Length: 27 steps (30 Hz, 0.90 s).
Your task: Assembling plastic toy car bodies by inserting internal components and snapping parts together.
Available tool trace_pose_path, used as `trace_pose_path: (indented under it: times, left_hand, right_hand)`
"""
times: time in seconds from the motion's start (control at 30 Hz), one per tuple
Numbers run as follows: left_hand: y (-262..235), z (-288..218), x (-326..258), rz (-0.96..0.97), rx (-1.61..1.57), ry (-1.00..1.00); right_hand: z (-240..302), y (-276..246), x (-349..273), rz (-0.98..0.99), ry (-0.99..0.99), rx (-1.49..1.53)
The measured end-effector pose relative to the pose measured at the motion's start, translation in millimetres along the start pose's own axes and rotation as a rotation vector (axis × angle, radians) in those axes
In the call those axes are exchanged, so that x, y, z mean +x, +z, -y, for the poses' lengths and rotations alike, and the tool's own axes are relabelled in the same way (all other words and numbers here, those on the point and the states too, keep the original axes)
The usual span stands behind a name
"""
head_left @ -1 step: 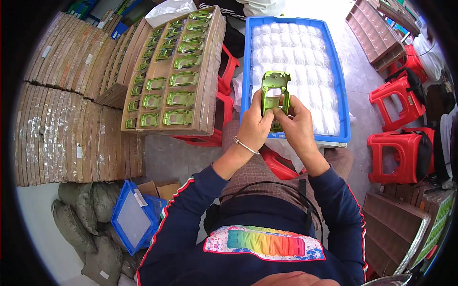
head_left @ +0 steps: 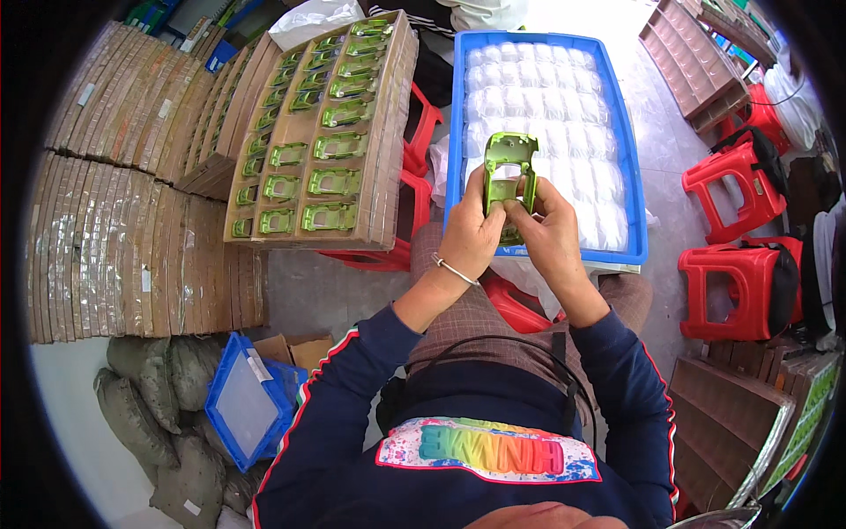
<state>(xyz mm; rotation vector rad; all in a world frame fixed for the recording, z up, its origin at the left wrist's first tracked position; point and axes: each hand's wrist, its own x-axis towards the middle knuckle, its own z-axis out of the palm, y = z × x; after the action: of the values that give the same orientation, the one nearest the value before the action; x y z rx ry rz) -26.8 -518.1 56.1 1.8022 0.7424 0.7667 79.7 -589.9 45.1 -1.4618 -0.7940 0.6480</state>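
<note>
Dark blue sleeves reach up from the lower edge; plaid trousers beyond, a thin black cable looped across the lap.

Left hand: fingers curled in, clamped on the left side of a green toy car shell; thumb pressed near its lower end. Pale bracelet at the wrist. Right hand: likewise closed on the shell, from the right, thumb and bent fingers at the lower corner. The two thumbs nearly meet.

Shell stands up between the hands, its upper part rising clear of the fingers, window gaps showing. Seen against the near part of a blue tray.

Hard to make out: fingertips behind the shell are hidden; thumbs cover part of its lower end. A bit of green shows under the thumbs; cannot tell whether it is the same piece or another.

Farther out: the tray carries rows of white wrapped bundles, single contents hidden. To its left, a tilted cardboard tray of similar green shells in compartments. Red stools off to the right. Stacked cardboard at far left, bent by the lens and cut by the dark rim.
</note>
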Motion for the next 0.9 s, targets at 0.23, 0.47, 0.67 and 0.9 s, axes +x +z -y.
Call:
trace_pose_path:
  times: [0.23, 0.47, 0.67, 0.9]
  left_hand:
    - [4, 0, 0, -0.005, 0.059, 0.017]
    - [7, 11, 3, -0.072, 0.077, 0.032]
    - [5, 25, 11, 0.031, -0.126, -0.203]
    - [-54, 95, 47, -0.278, -0.103, -0.028]
  right_hand:
    - [-3, -5, -1, 0.001, -0.012, 0.007]
    - [-9, 1, 1, -0.019, -0.055, -0.05]
    - [-22, -1, 5, 0.021, 0.003, -0.061]
    - [-23, -1, 5, 0.201, 0.043, -0.101]
